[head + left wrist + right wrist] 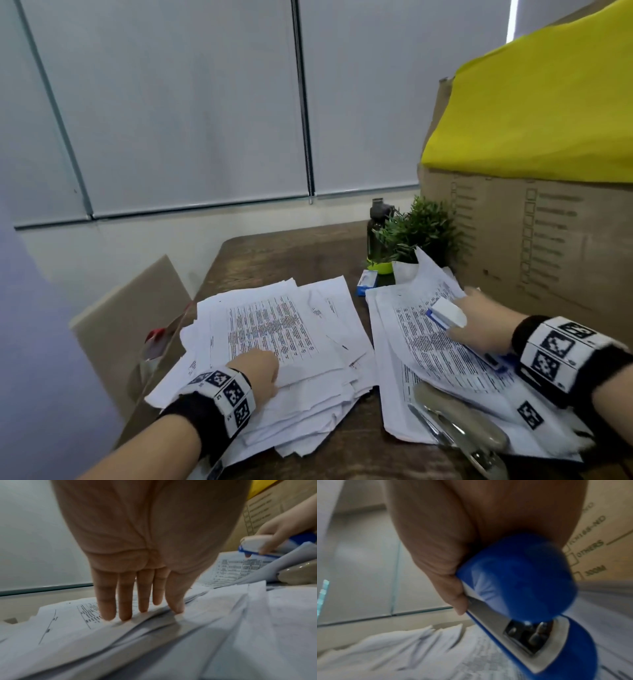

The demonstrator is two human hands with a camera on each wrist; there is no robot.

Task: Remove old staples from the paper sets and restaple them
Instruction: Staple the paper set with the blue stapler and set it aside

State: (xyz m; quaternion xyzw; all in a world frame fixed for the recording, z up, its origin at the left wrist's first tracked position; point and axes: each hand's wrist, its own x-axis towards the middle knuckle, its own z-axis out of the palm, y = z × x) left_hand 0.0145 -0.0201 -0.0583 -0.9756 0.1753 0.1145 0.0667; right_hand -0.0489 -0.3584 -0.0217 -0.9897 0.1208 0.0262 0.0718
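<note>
Left hand (137,563) flat, fingers straight on left paper pile (274,329); right hand (479,322) grip holding blue stapler (522,588), seemingly over right paper pile (445,356).

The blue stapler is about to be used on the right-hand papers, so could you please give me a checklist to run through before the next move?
1. Blue stapler held in the right hand: ok, the fingers curl round it.
2. Stapler over the right paper pile: ok.
3. Sheets seated between the stapler's parts: cannot tell, blurred.
4. Left hand steadying the set to be stapled: not ok, it lies flat on the left paper pile instead.
5. Old staple already out of this set: cannot tell, too small.
6. Beige stapler out of the way: ok, it lies nearer the person on the same pile.
</note>
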